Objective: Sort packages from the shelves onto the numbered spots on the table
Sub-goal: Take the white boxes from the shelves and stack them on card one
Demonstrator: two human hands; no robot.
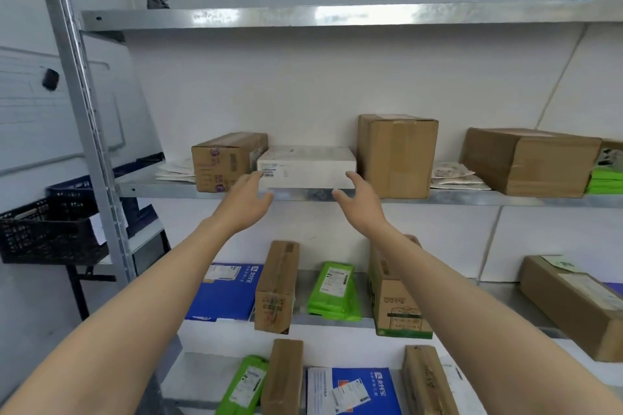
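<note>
— What filled the view?
— A metal rack [472, 200] of parcels. Left of it stood a black mesh crate [47, 232], its contents hidden.
— Any writing?
— A blue mailer [226, 293] on the lower shelf carried white Chinese characters, too blurred to read. Right of the green mailers [333, 290], a green-printed carton [397, 307] was just as illegible.
— And the package?
— A flat white box [306, 165] lay on the middle shelf, with a short brown carton [222, 162] on its left and a tall brown carton [397, 155] on its right. A small barcode label [269, 172] sat low on its front.
— The hands?
— The left hand [247, 200] and right hand [359, 200] were spread wide at the box's two ends, gripping nothing. Whether fingertips touched it was unclear.
</note>
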